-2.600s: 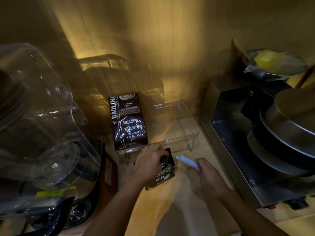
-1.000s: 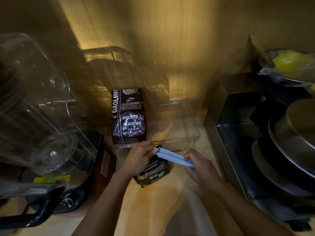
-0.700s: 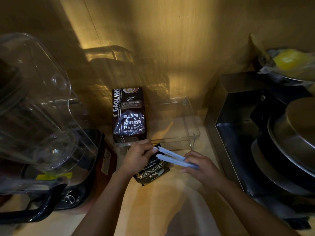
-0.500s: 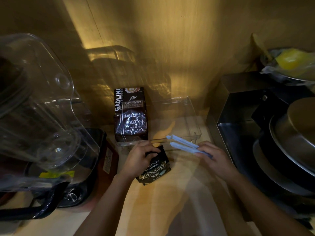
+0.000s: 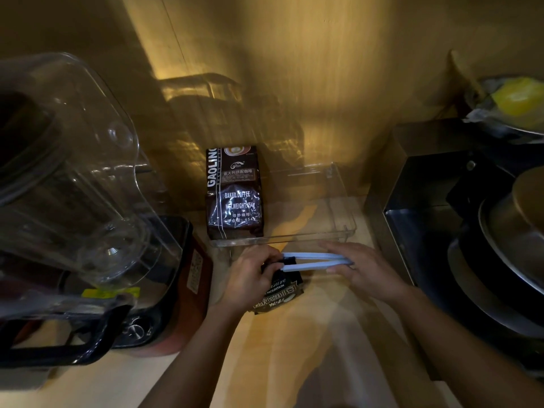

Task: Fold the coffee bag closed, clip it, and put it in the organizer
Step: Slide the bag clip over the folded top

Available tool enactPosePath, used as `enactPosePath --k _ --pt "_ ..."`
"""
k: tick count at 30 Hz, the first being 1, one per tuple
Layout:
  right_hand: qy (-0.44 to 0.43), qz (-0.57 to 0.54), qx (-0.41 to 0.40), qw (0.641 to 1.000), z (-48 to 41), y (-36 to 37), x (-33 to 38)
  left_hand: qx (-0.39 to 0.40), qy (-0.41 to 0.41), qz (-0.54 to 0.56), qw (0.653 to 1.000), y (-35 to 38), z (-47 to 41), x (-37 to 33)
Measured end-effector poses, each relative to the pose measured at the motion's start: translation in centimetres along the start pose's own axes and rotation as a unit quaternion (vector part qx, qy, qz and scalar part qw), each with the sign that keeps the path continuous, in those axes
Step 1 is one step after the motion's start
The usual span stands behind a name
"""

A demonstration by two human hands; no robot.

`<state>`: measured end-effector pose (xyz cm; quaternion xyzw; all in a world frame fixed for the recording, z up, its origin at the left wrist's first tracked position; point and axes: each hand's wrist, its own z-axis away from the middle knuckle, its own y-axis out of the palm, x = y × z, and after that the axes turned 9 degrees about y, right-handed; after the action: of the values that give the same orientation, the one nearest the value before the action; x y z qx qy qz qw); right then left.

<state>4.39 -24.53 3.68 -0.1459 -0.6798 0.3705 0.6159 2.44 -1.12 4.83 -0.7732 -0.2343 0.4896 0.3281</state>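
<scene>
A small dark coffee bag lies on the wooden counter just in front of the clear plastic organizer. My left hand grips the bag's folded top edge. My right hand holds the hinge end of a long light-blue bag clip. The clip's two arms are spread apart and lie level, with their open ends at the bag's top, beside my left fingers. A larger brown coffee bag lies in the left part of the organizer.
A blender with a clear jug stands close on the left. On the right sit a steel box, stacked pans, and a wrapped bowl with something yellow. A wooden wall rises behind the organizer.
My right hand swung the clip away to the right, then brought it back level, with its open ends at the bag's top. My left hand stayed on the bag.
</scene>
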Motion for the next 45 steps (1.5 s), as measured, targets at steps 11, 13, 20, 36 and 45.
enactPosePath --k 11,13,20,36,45 --pt "0.022 0.003 0.009 1.0 -1.3 -0.2 0.6 -0.031 0.001 -0.09 0.995 0.4 0.5 -0.3" --pt "0.015 -0.001 0.009 1.0 -1.3 -0.2 0.7 -0.039 -0.019 -0.079 0.996 0.5 0.4 -0.4" --pt "0.018 -0.002 0.02 1.0 -1.8 -0.2 0.8 -0.066 -0.077 -0.044 0.994 0.8 -0.2 -0.7" --pt "-0.032 -0.023 0.024 0.999 -2.8 2.6 2.5 -0.066 -0.05 -0.081 0.993 2.1 0.1 -1.5" --pt "-0.059 -0.03 0.012 0.998 -3.1 4.0 3.6 -0.101 -0.065 -0.088 0.989 2.9 0.4 -2.2"
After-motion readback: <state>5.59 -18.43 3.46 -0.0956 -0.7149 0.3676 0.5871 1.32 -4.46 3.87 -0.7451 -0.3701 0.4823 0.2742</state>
